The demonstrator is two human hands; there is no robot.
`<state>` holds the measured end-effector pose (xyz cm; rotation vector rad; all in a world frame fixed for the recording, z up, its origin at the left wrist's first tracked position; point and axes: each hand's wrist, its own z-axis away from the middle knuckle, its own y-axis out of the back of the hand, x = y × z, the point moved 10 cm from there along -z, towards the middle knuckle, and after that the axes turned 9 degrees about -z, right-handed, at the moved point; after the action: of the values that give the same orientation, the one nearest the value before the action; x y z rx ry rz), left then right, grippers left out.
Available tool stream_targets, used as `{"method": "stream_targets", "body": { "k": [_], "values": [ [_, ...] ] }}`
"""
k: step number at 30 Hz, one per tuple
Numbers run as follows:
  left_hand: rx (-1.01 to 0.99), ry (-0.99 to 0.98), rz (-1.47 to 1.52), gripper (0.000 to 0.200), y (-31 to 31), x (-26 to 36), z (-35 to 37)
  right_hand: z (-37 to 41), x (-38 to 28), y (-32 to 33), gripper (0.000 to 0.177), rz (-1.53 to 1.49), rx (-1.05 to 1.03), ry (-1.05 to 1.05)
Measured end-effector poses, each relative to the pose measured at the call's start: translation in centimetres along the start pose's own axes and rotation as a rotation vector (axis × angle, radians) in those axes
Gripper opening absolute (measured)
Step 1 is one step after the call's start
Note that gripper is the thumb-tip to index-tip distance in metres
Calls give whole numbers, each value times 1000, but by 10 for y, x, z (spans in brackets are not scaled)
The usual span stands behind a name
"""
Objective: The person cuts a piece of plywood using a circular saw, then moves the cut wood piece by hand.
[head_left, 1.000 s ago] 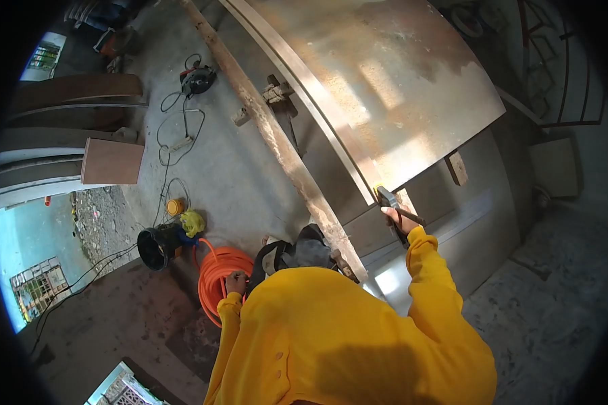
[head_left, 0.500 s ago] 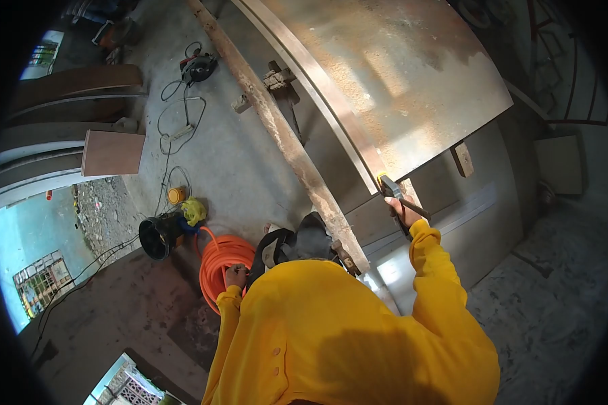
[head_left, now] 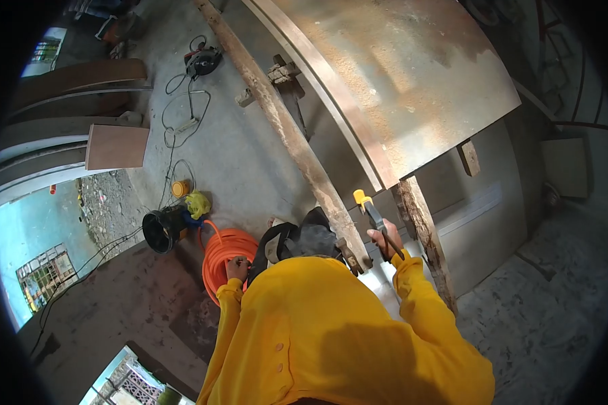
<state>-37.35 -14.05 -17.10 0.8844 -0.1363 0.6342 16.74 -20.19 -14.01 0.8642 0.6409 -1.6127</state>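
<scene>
My right hand [head_left: 387, 241] is closed around a dark clamp [head_left: 373, 217] with a yellow pad at its upper end. The clamp is apart from the wood, just below the near corner of a long plywood strip [head_left: 348, 125]. That strip lies along the left edge of a wide, sawdust-covered plywood sheet [head_left: 446, 108]. My left hand [head_left: 236, 268] hangs low at my left side, in front of a coil of orange hose [head_left: 216, 260] in this view. Its fingers are curled, and whatever they hold is too small to make out.
A rough timber beam [head_left: 284, 131] runs lengthwise left of the sheet, and a wooden post [head_left: 422, 236] juts out under its near corner. On the floor are a circular saw [head_left: 203, 62] with a cord, a black bucket [head_left: 161, 233] and a yellow-green bag [head_left: 197, 204].
My right hand has drawn the clamp away from the corner of the plywood, back and left toward my body. The left hand has stayed low by the hose coil.
</scene>
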Motion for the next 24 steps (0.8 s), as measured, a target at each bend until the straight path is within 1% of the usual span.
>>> {"method": "stream_targets", "body": {
  "k": [2,3,4,5,6,7,8,9,10,11,12,14,15,16,17,18,19,20,21,22,23,24],
  "values": [
    [-37,91,86,17,3,6,4,12,-1,-12,44,-100,-140,-99],
    [-44,80,86,17,6,16,5,17,-10,-14,43,-137,-186,-95],
    [-77,138,41,16,8,19,6,23,-32,-7,43,-135,-174,-90],
    [-107,199,-2,15,7,18,6,30,-67,-4,42,-114,-217,-55],
    [-107,194,3,15,8,22,4,36,-93,-3,42,-92,-265,-19],
    [-107,177,25,14,8,24,1,38,-95,7,37,-165,-256,-99],
    [-102,164,48,13,9,25,-1,36,-66,18,42,-555,-278,-249],
    [-84,165,64,13,8,24,-4,42,-85,31,57,-721,-239,-313],
    [-89,204,127,13,5,19,-8,41,-120,46,73,-689,-293,-263],
    [-94,240,192,12,3,15,-13,33,-152,62,77,-546,-300,-188],
    [-69,238,214,12,5,17,-17,14,-166,77,59,-770,-250,-76],
    [-15,203,218,13,8,24,-22,-8,-219,111,39,-363,250,-38],
    [18,205,256,13,13,27,-22,-26,-242,121,33,-169,329,108],
    [24,153,191,14,20,35,-21,-49,-259,130,29,22,403,264],
    [36,104,128,15,26,41,-21,-92,-229,162,29,288,504,157],
    [81,108,175,15,34,34,-24,-107,-245,153,30,68,437,377],
    [43,127,121,16,33,20,-27,-158,-208,182,38,39,451,490],
    [-2,147,61,17,31,9,-31,-159,-221,179,47,282,534,342],
    [62,152,64,15,46,9,-27,-164,-218,181,71,390,566,145],
    [117,157,57,14,66,12,-16,-177,-191,208,92,584,788,-30],
    [140,160,77,14,80,15,-7,-185,-180,217,102,640,850,-84],
    [167,199,35,13,95,13,2,-199,-163,231,90,713,922,-86]
  ]
}}
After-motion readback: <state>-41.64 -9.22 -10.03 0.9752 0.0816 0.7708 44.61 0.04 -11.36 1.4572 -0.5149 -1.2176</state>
